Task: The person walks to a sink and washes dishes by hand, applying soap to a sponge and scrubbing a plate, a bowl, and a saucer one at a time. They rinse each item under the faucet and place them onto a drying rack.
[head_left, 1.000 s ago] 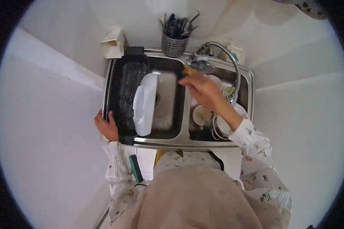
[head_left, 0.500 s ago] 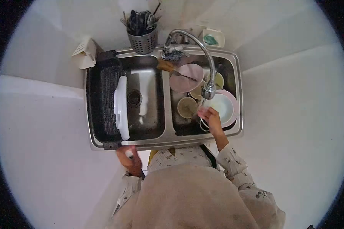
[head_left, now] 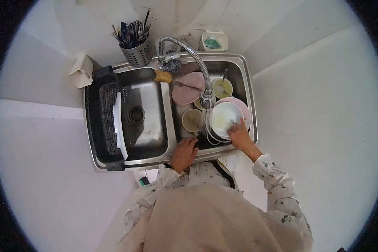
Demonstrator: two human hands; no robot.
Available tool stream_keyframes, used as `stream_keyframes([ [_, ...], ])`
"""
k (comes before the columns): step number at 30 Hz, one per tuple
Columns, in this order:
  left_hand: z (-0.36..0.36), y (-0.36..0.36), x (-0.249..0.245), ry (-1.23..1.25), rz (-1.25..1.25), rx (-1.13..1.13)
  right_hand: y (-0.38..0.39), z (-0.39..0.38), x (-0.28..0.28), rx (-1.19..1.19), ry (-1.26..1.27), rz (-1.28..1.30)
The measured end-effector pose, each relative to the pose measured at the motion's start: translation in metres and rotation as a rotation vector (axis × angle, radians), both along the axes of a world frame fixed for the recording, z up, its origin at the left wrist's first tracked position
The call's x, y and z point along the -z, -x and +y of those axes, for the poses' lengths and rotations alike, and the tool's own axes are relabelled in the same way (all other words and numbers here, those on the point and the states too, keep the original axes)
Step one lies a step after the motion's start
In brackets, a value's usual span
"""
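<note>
Sink, steel, two basins, set in a white bench. Right basin: white bowl stacked on a pink plate, at 3 o'clock from the sink's middle and directly under the tap head; beige cup just beside the bowl at its 9 o'clock; pink dish and small bowl at its 12 o'clock. Right hand is laid on the white bowl's rim at its 5 o'clock, fingers extended; whether the rim is clasped cannot be told. Left hand is rested on the sink's front rim at 6 o'clock, fingers loosely curled, nothing held. Left basin: black rack, with a white board propped on edge against it. Cutlery holder is stood behind the sink at 11 o'clock
</note>
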State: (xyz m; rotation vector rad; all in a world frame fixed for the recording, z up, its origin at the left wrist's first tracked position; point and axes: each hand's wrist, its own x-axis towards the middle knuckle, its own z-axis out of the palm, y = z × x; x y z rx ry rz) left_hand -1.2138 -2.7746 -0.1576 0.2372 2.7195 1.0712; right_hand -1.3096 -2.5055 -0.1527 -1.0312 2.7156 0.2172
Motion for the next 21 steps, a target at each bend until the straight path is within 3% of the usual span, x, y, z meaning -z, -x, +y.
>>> stream_keyframes([
  [2, 0.005, 0.002, 0.008, 0.021, -0.02, 0.042, 0.004, 0.004, 0.008, -0.132, 0.005, -0.012],
  [4, 0.008, 0.006, 0.002, 0.124, -0.27, 0.142, 0.005, 0.009, 0.014, -0.173, 0.053, -0.017],
  [7, 0.01, -0.003, 0.011, 0.059, -0.135, 0.065, 0.012, 0.008, 0.007, -0.233, 0.148, 0.001],
  [12, 0.009, -0.006, 0.029, 0.03, -0.155, 0.036, 0.03, -0.014, -0.019, -0.178, 0.287, 0.053],
  [14, 0.011, -0.004, 0.025, 0.01, -0.157, 0.027, 0.031, -0.025, -0.034, -0.152, 0.235, 0.0],
  [17, 0.015, 0.007, 0.01, -0.039, -0.193, -0.094, 0.021, -0.043, -0.049, -0.203, 0.364, -0.05],
  [19, 0.017, 0.016, 0.016, -0.536, -0.294, -0.335, 0.014, -0.055, -0.049, -0.222, 0.456, 0.029],
  [20, 0.02, 0.02, 0.015, -0.536, -0.292, -0.334, 0.012, -0.061, -0.052, -0.222, 0.457, 0.032],
  [21, 0.023, 0.027, 0.004, -0.873, -0.463, -0.585, 0.012, -0.068, -0.057, -0.141, 0.523, 0.0],
])
